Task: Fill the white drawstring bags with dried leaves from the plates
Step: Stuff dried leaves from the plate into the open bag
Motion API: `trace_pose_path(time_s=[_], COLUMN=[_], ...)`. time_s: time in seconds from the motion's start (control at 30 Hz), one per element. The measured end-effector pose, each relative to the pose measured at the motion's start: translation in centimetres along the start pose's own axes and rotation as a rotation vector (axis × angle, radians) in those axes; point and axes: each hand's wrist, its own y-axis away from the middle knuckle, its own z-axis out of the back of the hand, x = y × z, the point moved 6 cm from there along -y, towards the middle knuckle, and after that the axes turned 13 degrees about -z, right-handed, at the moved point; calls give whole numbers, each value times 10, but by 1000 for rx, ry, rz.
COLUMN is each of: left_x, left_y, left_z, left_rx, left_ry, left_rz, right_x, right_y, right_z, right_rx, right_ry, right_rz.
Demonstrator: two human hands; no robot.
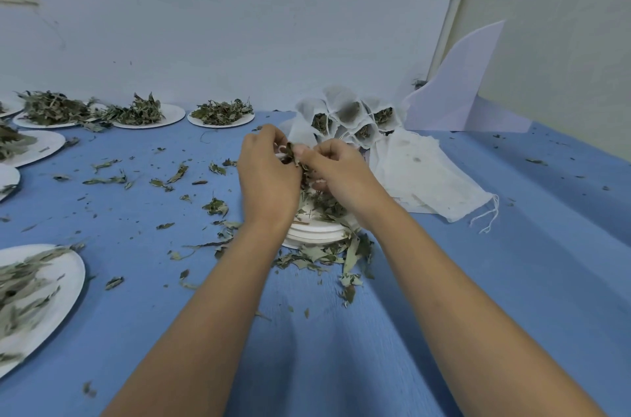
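Over plate stack [314, 235], left hand [268, 177], right hand [341, 174] pinch dried leaves [293, 154].

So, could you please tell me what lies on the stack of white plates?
Dried leaves lie on the stack of plates. The left hand, gripping a white bag, and the right hand, pinching leaves, cover its far part.
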Motion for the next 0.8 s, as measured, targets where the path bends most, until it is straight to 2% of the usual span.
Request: trace_pose_path(time_s=[0.2, 0.33, 0.47, 0.67, 0.8], left_x=[9, 10, 7, 10, 15], left_y=[-3, -1, 1, 5, 7], left_z=[-6, -13, -19, -18, -18], left_rx=[96, 187, 242, 202, 188], left_ry=[210, 533, 662, 663, 736], left_rz=[96, 270, 375, 374, 485], right_x=[-1, 1, 1, 7, 13], right_y=[-3, -2, 0, 4, 7], right_z=[12, 23, 27, 22, 19], right_rx=[-121, -267, -338, -343, -286], right_ry=[-59, 39, 105, 176, 256], right_rz=[12, 93, 149, 207, 243])
